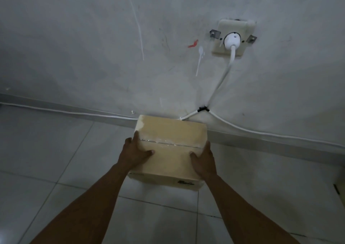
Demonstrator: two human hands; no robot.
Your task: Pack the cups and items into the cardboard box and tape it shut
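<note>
Cardboard box [169,142] (taped shut), left hand [133,153] gripping one side, right hand [203,159] gripping the other

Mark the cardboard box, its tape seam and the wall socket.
cardboard box [168,129]: head view, top face, far half.
tape seam [168,143]: head view, middle of the clear strip.
wall socket [238,29]: head view, upper part of the plate.

Behind the cardboard box [170,146], the wall [93,38] blocks you; the gap there is tight, and a white cable [74,111] runs along its foot. Your left grip [133,154] and right grip [204,161] take up both short sides. The floor [56,159] is open left, right and near. A socket [235,38] with its plug [230,42] projects from the wall, upper right.
</note>
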